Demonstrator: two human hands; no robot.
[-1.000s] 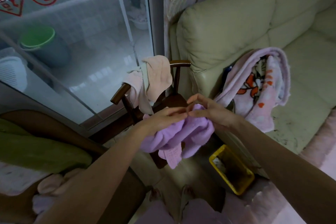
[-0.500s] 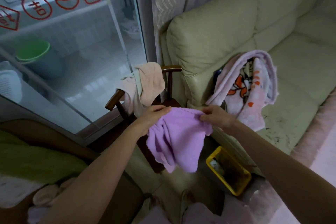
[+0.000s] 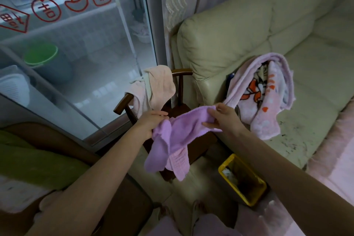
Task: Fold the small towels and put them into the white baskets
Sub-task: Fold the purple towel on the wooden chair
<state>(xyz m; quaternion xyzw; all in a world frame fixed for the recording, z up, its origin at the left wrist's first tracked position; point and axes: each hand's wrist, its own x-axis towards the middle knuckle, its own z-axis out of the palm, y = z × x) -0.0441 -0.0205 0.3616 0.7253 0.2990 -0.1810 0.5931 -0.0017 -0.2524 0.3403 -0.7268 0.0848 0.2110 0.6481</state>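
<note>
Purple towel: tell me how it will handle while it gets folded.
Probably floppy: the purple towel sags between the left hand and right hand, its ends drooping below. Likely light, since pinched fingers alone carry it. Its fuzzy pile should grip rather than slip, though loose corners may fall out of line.

- The left hand [image 3: 151, 121] and right hand [image 3: 223, 118] each grip the purple towel [image 3: 172, 140] in mid-air.
- A pink towel [image 3: 157, 86] drapes over the wooden chair [image 3: 182, 74].
- A yellow bin [image 3: 242, 179] stands beside the sofa [image 3: 239, 34].
</note>
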